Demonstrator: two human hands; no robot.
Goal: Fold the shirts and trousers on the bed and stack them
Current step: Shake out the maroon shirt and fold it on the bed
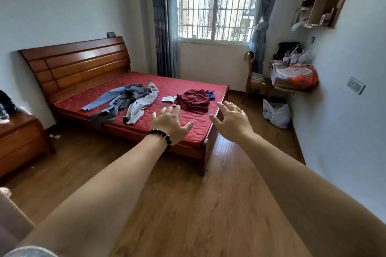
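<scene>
While both arms reach out over the wood floor (pixel 188 204), the left hand (pixel 170 122) is spread wide with straight fingers and holds nothing. It has a dark bead bracelet (pixel 160 134) on its wrist. The right hand (pixel 231 121) is wide too, its fingers a little bent, and it holds nothing. Both hands hang in the air in front of the near corner of the bed (pixel 188 131), not touching the clothes. The bed has a red mattress and a brown wooden headboard (pixel 77 62). On the middle of the mattress lie the trousers (pixel 125 100) in a messy heap, some blue, some dark grey and some light grey, with legs pointing toward the near edge. Toward the foot of the bed lies a dark red shirt (pixel 193 100), crumpled up, with a bit of blue cloth (pixel 211 94) just behind it. A small pale packet (pixel 168 98) sits just beside the red shirt. Behind the bed is a window (pixel 217 6) with bars and grey curtains. On the right side a cluttered surface (pixel 292 77) stands by the wall, and a white bag (pixel 276 113) sits on the floor below it.
</scene>
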